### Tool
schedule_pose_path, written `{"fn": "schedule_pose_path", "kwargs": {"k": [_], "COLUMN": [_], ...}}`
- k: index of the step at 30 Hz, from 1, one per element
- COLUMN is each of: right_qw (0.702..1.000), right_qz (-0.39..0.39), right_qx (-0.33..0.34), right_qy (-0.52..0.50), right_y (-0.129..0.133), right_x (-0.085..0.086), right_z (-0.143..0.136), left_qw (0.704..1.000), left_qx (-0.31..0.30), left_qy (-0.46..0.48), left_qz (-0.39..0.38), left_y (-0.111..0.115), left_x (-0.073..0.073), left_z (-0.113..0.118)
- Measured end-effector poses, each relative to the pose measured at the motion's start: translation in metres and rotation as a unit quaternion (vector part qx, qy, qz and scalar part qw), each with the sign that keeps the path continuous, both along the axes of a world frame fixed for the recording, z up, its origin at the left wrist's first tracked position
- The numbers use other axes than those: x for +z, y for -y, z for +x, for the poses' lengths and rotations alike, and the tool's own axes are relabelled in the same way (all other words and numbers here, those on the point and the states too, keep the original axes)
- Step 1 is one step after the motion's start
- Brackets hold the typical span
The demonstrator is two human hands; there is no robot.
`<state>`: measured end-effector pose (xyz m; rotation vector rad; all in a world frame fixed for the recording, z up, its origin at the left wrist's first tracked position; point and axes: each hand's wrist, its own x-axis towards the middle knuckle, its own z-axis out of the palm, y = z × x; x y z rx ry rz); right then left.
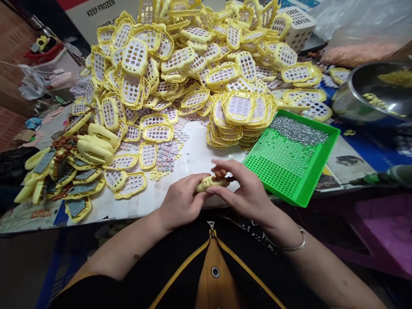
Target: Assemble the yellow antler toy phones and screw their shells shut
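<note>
Left hand point(183, 199) grips a yellow piece point(203, 185); right hand point(249, 193) has its thumb against it, forefinger raised, grip unclear.
Piece is at the counter's point(193, 139) near edge, left of 1 green tray point(278, 169); yellow shells point(134, 58) heap beyond.

"KEEP FROZEN" on white panel point(96, 26); "UNDER" beneath, rest hidden. White lettering on black garment point(257, 253) unreadable.

Black garment point(161, 264), mustard panel point(214, 253), yellow zip point(212, 233); right wrist point(285, 234): thin bracelet point(303, 243), apparently silver.
</note>
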<state>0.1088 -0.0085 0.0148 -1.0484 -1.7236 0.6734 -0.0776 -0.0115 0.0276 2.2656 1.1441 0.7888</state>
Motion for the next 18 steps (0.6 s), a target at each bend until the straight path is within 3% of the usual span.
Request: {"fn": "schedule_pose_path", "kwargs": {"k": [3, 6, 9, 12, 15, 18], "right_qw": [0.997, 0.994, 0.991, 0.996, 0.995, 0.991], "right_qz": [0.024, 0.044, 0.068, 0.033, -0.013, 0.015], "right_qx": [0.0, -0.062, -0.093, -0.078, -0.1, -0.115], "right_qy": [0.076, 0.076, 0.061, 0.028, -0.005, 0.068], "right_y": [0.005, 0.012, 0.017, 0.021, 0.022, 0.02], "right_x": [0.002, -0.003, -0.011, -0.018, -0.024, -0.027], "right_z": [0.003, 0.0, -0.002, 0.0, 0.007, 0.014], "left_qw": [0.999, 0.996, 0.996, 0.997, 1.0, 0.999], "left_qx": [-0.015, -0.027, -0.043, -0.064, -0.023, -0.013], "left_qy": [-0.018, -0.028, -0.032, -0.01, -0.015, -0.031], "left_qz": [0.039, 0.083, 0.071, 0.043, 0.014, 0.022], "left_y": [0.002, 0.001, -0.003, -0.006, -0.008, -0.006], "left_x": [-0.003, -0.004, -0.004, -0.007, -0.012, -0.017], "left_z": [0.007, 0.016, 0.02, 0.014, 0.001, -0.009]}}
